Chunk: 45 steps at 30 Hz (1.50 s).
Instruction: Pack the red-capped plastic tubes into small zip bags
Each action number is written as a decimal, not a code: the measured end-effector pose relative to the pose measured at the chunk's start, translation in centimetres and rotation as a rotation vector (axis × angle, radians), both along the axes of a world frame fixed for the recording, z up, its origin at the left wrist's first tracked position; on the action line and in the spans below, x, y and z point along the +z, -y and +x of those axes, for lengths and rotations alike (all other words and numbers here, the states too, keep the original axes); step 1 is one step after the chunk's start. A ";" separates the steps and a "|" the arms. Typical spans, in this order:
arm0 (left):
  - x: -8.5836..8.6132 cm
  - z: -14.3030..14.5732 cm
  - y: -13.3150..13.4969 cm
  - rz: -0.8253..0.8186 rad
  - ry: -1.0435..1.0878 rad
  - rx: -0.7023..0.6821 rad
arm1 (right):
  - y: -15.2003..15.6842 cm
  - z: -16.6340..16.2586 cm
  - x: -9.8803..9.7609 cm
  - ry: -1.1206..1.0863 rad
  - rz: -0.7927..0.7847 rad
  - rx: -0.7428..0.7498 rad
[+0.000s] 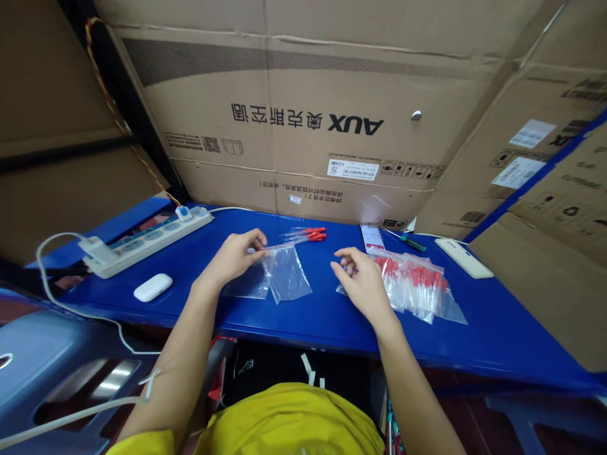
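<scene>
My left hand (236, 258) pinches the top corner of a clear zip-lock bag (288, 278), which looks flat with nothing inside. Partly under that hand, another clear bag (249, 285) lies on the blue table (303, 325). Beyond the held bag is a small bunch of thin, clear-stemmed pieces with red heads (310, 235); their exact kind is hard to make out. My right hand (361, 277) hovers with thumb and fingers apart and holds nothing visible. It is nearest to several overlapping clear bags (422, 294) filled with similar red-headed pieces.
A white power strip (152, 239) with plugged-in cords runs along the left. Near it lies a white earbud case (153, 287). At the back right are a green-handled screwdriver (412, 242), a white card (372, 237) and a pale phone-like object (463, 258). Cardboard (303, 82) walls the rear.
</scene>
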<state>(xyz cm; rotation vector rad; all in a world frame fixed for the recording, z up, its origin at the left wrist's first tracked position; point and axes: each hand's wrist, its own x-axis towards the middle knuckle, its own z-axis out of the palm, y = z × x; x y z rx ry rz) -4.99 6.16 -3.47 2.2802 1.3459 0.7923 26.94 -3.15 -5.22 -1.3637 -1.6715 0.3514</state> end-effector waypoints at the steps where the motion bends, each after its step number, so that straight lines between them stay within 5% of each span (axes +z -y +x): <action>1: 0.4 0.4 0.4 -0.005 0.029 -0.043 | 0.1 -0.4 0.0 0.004 -0.013 0.028; 7: 2.1 2.7 2.5 0.050 0.064 -0.261 | 0.8 -1.7 0.4 0.036 -0.057 0.176; 16: 2.2 5.2 3.9 0.101 0.049 -0.445 | 0.9 -1.9 0.6 0.050 0.026 0.234; 23: 1.9 5.6 3.9 0.173 0.025 -0.412 | 0.5 -1.9 -0.3 -0.121 -0.099 0.169; 28: 1.9 7.3 5.1 0.363 0.029 -0.168 | 0.1 -1.8 -0.6 -0.300 -0.171 0.093; 34: 1.0 10.3 6.9 0.218 0.126 0.012 | 0.2 -2.3 -0.4 -0.480 -0.166 0.004; 38: 0.7 11.0 7.2 0.042 0.212 -0.086 | 0.4 -3.0 -0.3 -0.568 -0.180 0.077; 45: 1.0 10.3 6.6 0.019 0.254 -0.207 | 0.6 -3.9 0.2 -0.868 -0.418 0.247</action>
